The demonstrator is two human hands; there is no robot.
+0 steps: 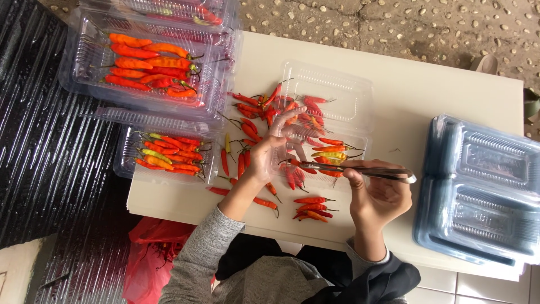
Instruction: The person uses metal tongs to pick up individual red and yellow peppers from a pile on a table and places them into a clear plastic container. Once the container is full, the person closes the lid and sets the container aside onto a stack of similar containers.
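While the head camera looks straight down on a white table (pixel 450 95), the left hand (pixel 269 153) reaches forward with its fingers spread and resting on an open clear plastic clamshell container (pixel 332 107) that lies in the middle of the tabletop. That hand grips nothing; its fingertips press on the near half of the container, among the chilies already lying inside. A grey sleeve (pixel 197 253) covers the left forearm.

The right hand (pixel 378 197) is closed around a pair of metal tongs (pixel 360 170), thumb on top and fingers curled beneath. The tongs lie almost level, their tips pointing left toward the container's near edge, just beside the left hand's fingers. Whether the tips pinch a chili cannot be told from this view.

Loose red and orange chilies (pixel 250 132) are scattered on the table to the left of the container and under the left wrist, with a smaller cluster (pixel 312 211) near the table's front edge between the two arms. A few yellow ones lie among them.

At the table's left side sit filled clear containers of chilies (pixel 152 67), stacked and overlapping, with another filled container (pixel 169 155) nearer the person. On the right side a stack of empty clear clamshell containers (pixel 484 191) rests well apart from the hands. A red plastic bag (pixel 149 253) lies below the table's left corner, beside a dark ribbed surface (pixel 39 146). Pebbled ground (pixel 394 25) shows beyond the table's far edge.
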